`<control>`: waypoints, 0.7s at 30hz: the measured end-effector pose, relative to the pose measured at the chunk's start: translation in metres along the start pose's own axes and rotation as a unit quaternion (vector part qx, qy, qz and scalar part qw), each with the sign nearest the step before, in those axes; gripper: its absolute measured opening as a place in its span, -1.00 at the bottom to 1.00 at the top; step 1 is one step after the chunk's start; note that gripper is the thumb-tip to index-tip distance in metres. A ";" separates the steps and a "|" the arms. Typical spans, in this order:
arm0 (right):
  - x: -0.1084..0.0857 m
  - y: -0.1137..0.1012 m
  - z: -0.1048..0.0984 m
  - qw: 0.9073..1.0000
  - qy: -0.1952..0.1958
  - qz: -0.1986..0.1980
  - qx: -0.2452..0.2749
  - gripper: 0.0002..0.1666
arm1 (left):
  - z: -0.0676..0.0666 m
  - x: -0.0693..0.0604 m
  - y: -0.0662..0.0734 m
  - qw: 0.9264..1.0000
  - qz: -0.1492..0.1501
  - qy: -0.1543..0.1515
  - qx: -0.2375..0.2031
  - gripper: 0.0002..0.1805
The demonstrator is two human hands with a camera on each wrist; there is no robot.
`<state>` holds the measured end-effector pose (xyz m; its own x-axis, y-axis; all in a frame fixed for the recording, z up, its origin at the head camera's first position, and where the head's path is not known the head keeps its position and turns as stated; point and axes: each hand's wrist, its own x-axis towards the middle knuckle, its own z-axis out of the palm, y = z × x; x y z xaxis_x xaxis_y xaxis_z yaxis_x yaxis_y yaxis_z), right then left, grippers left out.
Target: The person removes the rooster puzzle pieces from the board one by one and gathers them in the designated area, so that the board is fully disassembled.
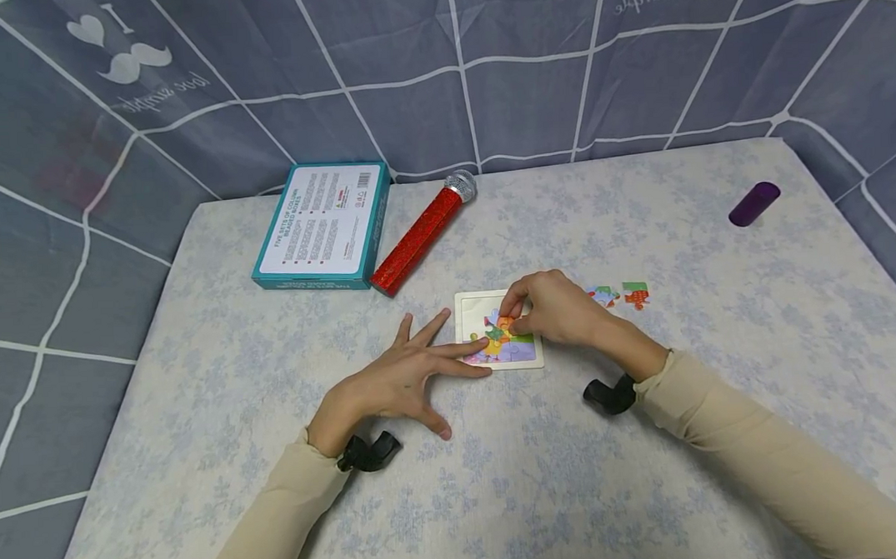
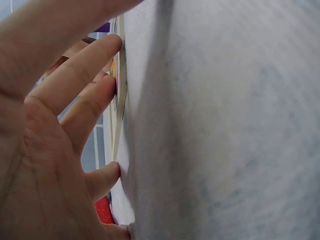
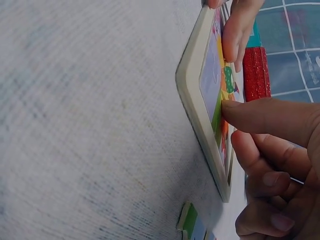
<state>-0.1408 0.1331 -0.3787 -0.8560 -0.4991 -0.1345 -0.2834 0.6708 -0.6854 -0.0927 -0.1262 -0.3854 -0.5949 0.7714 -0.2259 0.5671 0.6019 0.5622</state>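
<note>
The right hand [image 1: 558, 308] pinched an orange piece [image 1: 506, 322] at the puzzle tray [image 1: 512, 366]; the left hand [image 1: 403, 373], fingers spread, touched the tray on the surface [image 1: 502, 486]. A misaligned press could have dislodged fitted neighbours [image 1: 525, 353]; weak left-hand bracing, slippage. Loose pieces [image 1: 635, 293] lay rightward.

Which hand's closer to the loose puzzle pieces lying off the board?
Right. The right hand is over the puzzle board, just left of the loose pieces; the left hand is farther off, fingers reaching onto the board's left side.
</note>
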 end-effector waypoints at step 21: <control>-0.002 0.003 -0.003 0.998 0.012 -0.021 0.061 -0.93 | -0.001 0.000 0.001 1.000 -0.003 -0.008 0.001 -0.06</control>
<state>-0.1415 0.1377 -0.3789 -0.8552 -0.5107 -0.0880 -0.2655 0.5776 -0.7719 -0.0930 -0.1257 -0.3839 -0.5891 0.7713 -0.2411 0.5648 0.6064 0.5597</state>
